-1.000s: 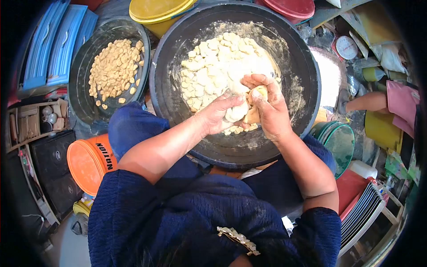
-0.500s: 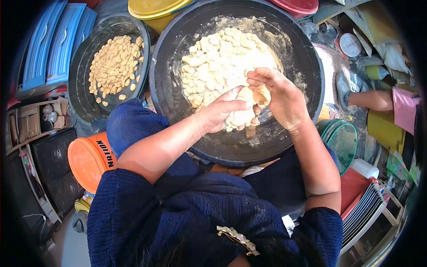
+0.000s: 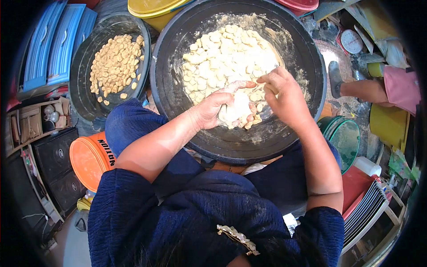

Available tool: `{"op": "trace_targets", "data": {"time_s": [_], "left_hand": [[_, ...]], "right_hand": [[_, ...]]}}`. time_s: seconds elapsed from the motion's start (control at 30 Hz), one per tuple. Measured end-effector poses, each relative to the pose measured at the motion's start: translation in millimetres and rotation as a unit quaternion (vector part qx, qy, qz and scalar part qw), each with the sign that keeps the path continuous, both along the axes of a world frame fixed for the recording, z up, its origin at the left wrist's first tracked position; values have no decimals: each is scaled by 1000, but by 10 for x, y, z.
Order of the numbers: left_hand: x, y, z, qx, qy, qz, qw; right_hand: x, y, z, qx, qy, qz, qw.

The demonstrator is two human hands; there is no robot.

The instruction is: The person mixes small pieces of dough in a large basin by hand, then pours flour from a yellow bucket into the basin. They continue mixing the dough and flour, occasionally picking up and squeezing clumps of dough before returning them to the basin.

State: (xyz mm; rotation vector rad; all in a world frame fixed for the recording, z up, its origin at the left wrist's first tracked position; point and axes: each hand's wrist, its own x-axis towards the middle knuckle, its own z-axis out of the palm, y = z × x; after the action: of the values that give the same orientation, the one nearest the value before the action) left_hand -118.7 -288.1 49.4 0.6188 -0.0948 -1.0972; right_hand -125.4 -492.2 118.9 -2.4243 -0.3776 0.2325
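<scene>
My left hand (image 3: 213,109) is closed round a soft white lump of dough (image 3: 236,107), held over the near part of a large black tub (image 3: 235,151). Just right of the lump, my right hand (image 3: 287,95) is curled with its fingertips pinched together. A small pale bit, apparently dough, shows between those fingers, though most of it is hidden. Below and behind both hands, many flattened, floury dough pieces (image 3: 213,58) are heaped in the tub. Loose flour dusts the tub's inner wall.
A smaller dark basin (image 3: 82,89) at the left holds browner pieces (image 3: 115,64). Around the tub stand an orange bucket (image 3: 89,160), a green bucket (image 3: 344,142) and a yellow bucket (image 3: 155,11). Another person's leg (image 3: 364,91) reaches in at the right.
My right hand has drawn slightly right of the lump, and its spread fingers have curled into a pinch. The other person's leg extends farther into view.
</scene>
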Motion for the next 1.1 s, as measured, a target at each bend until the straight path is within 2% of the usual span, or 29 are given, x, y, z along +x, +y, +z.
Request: {"op": "trace_targets", "data": {"time_s": [0.07,0.13,0.17,0.2,0.27,0.33,0.4,0.43,0.47,0.53,0.57,0.6,0.67,0.7,0.73,0.8,0.83,0.87,0.93,1.0,1.1], "left_hand": [[-16,-22,113,4,60,26,998],[-41,-27,-41,-24,66,30,997],[-54,-25,-105,-52,72,33,996],[-62,-27,-41,-51,72,33,996],[-86,-23,116,63,7,43,997],[-6,-4,55,71,8,16,997],[22,12,46,79,10,-9,997],[27,6,74,128,-9,5,992],[31,2,90,177,-28,19,984],[28,13,61,175,-14,22,984],[22,17,29,145,25,25,989],[14,18,2,115,64,28,991],[-48,-1,-9,101,43,41,993],[-68,-8,-18,87,21,53,995],[-66,-6,-43,88,21,52,995],[-34,5,-70,67,5,7,998],[-22,23,-56,67,4,7,998],[1,46,-28,65,8,-7,998],[15,49,5,63,10,-22,998],[8,35,22,-1,11,10,1000],[-2,49,-73,-5,35,51,998]], "right_hand": [[1,-1,-1,1,-14,-5,1000],[-63,70,5,79,-71,90,990],[-93,128,16,189,63,99,975],[-88,121,-14,189,64,98,975],[-64,84,-102,136,57,112,983],[-27,27,-48,141,101,73,982],[-4,-32,-31,255,259,-75,929],[33,-38,24,220,268,-133,928],[56,-68,2,220,268,-133,929],[92,-133,-33,209,158,-129,956],[84,-126,-31,166,78,-77,980],[52,-78,-64,165,77,-77,980],[-54,83,-165,131,-87,49,986],[-76,160,-149,127,-84,96,984],[-76,138,-156,128,-84,94,984],[-45,75,-146,128,73,24,989],[-24,59,-102,136,68,-77,985],[49,-4,1,170,127,-148,966],[142,-164,-37,59,-62,0,996],[38,-87,-39,77,-38,35,996],[-125,111,-99,105,70,85,988]]}}
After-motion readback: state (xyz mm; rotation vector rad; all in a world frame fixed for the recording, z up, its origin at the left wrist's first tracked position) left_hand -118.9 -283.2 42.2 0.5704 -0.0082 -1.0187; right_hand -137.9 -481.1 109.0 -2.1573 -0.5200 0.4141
